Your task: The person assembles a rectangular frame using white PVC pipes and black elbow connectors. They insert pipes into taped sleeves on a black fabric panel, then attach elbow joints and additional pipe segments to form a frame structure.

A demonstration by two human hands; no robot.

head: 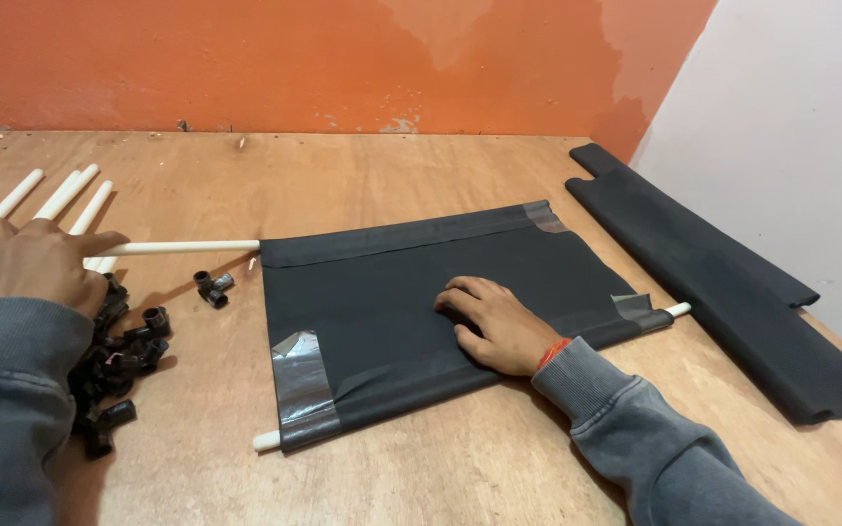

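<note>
On the wooden table (421,185), a black fabric panel (411,292) lies flat, near centre. Right hand (494,323) rests palm-down on it, fingers slightly spread, gripping nothing. White rod (182,247) runs into the panel's top hem; another rod's ends (267,440) poke out of the bottom hem. Left hand (33,263) is open, fingers apart, on the top rod's far end, beside loose white rods (68,192). Black connectors (114,365) piled just below. Folded black fabric (723,282) lies well apart, right.

Left hand (36,261) hovers palm down near the table's left edge, fingers apparently spread. Right hand (494,324) lies flat mid-table, fingers together, both arms grey-sleeved.
</note>
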